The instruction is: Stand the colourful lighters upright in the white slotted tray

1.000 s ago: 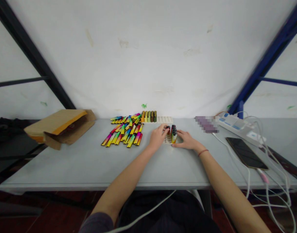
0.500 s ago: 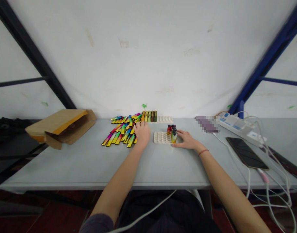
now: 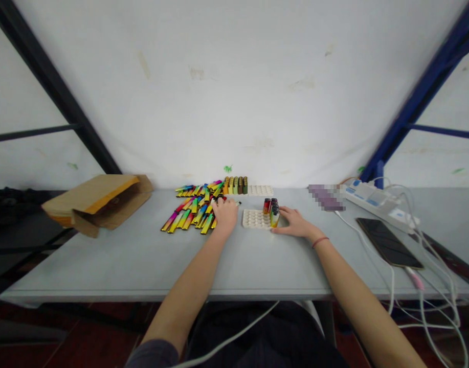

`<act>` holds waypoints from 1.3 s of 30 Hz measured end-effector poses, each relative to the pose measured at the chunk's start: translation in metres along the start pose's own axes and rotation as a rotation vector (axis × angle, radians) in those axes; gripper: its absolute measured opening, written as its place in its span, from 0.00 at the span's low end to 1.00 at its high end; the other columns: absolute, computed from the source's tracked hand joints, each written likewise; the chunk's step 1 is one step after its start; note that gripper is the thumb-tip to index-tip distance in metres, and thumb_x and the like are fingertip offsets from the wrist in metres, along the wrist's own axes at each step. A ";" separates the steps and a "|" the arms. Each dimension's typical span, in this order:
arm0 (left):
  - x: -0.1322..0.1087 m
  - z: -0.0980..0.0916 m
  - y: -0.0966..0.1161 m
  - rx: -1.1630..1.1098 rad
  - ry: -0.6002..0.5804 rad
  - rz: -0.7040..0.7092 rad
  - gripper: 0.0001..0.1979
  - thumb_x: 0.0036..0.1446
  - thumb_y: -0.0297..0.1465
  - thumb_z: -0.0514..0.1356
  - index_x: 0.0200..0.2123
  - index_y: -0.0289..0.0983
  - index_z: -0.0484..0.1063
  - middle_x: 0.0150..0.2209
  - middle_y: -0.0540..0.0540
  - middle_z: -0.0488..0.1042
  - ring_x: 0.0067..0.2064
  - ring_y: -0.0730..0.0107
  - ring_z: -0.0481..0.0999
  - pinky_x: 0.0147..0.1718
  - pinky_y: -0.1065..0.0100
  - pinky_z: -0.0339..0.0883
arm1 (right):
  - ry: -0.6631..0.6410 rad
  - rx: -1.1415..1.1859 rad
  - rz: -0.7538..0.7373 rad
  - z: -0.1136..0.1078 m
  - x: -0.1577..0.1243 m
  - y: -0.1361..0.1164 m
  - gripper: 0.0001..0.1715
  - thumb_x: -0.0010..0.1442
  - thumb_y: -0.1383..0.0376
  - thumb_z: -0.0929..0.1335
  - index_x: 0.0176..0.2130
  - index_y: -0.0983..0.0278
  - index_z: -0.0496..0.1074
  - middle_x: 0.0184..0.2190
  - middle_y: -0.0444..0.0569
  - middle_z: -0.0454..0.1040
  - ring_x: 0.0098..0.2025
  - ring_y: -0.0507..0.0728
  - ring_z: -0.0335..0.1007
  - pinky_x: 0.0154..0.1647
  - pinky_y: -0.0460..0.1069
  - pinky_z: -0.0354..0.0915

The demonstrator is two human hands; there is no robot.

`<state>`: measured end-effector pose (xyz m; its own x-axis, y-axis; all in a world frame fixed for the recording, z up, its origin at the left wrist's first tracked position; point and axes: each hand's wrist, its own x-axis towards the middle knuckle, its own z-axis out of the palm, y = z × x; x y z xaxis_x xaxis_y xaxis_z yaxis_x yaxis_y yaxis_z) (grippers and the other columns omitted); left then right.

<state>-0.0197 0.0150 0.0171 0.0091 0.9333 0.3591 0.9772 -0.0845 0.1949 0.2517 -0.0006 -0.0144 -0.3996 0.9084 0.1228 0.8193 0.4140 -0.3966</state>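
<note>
My left hand (image 3: pixel 225 215) is closed at the right edge of a pile of shiny rainbow-coloured lighters (image 3: pixel 186 219). The dark end of one lighter (image 3: pixel 239 203) pokes out to the right of its fingers; the rest of it is hidden. Beside a white tray with round pits (image 3: pixel 253 219), my right hand (image 3: pixel 295 224) rests with thumb and fingers spread. Its fingertips are at a few upright lighters (image 3: pixel 274 214) along the tray's right side, and its thumb is by the near right corner. Whether it presses on them I cannot tell.
Behind the pile stands a block of upright lighters (image 3: pixel 235 185), with a second white pitted tray (image 3: pixel 261 190) next to it. An opened cardboard box (image 3: pixel 99 197) lies at left. A phone (image 3: pixel 389 243), a power strip (image 3: pixel 380 199) and white cables occupy the right side.
My left hand has turned slightly at the pile, and a lighter's end now shows to the right of its fingers. My right hand has stayed in place.
</note>
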 end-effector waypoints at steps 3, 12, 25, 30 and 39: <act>0.005 -0.001 0.000 -0.191 0.074 -0.007 0.14 0.67 0.31 0.53 0.46 0.36 0.78 0.49 0.32 0.79 0.55 0.47 0.70 0.56 0.49 0.57 | 0.003 -0.002 -0.003 0.000 0.000 0.000 0.51 0.53 0.37 0.72 0.66 0.61 0.68 0.67 0.62 0.64 0.68 0.74 0.60 0.70 0.70 0.49; 0.010 -0.006 0.026 -1.430 -0.087 -0.384 0.17 0.69 0.42 0.47 0.34 0.38 0.66 0.28 0.51 0.70 0.21 0.76 0.63 0.21 0.73 0.58 | -0.008 0.009 0.000 -0.001 -0.001 0.000 0.51 0.54 0.38 0.72 0.66 0.62 0.67 0.68 0.63 0.63 0.69 0.73 0.59 0.71 0.70 0.48; 0.001 -0.007 0.032 -1.679 -0.260 -0.401 0.18 0.66 0.46 0.53 0.35 0.36 0.67 0.21 0.55 0.64 0.17 0.78 0.61 0.18 0.75 0.55 | -0.013 0.003 0.002 -0.001 -0.001 0.000 0.52 0.54 0.38 0.72 0.66 0.64 0.67 0.68 0.64 0.63 0.69 0.73 0.58 0.71 0.69 0.48; 0.000 -0.015 0.033 -1.784 -0.323 -0.521 0.26 0.65 0.52 0.47 0.24 0.39 0.60 0.15 0.57 0.54 0.14 0.80 0.51 0.15 0.76 0.46 | -0.009 0.004 0.004 0.000 0.000 0.001 0.52 0.53 0.37 0.72 0.66 0.62 0.67 0.68 0.62 0.63 0.69 0.74 0.58 0.71 0.70 0.47; 0.000 -0.019 0.031 -1.733 -0.233 -0.589 0.23 0.66 0.39 0.44 0.18 0.40 0.53 0.13 0.58 0.44 0.14 0.80 0.41 0.14 0.76 0.37 | -0.016 0.015 0.011 -0.001 0.000 0.002 0.52 0.53 0.37 0.72 0.66 0.61 0.67 0.69 0.62 0.63 0.69 0.75 0.57 0.71 0.71 0.46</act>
<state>0.0063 0.0057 0.0406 -0.0387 0.9822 -0.1840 -0.4221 0.1508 0.8939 0.2536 -0.0004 -0.0142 -0.3974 0.9118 0.1037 0.8174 0.4030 -0.4117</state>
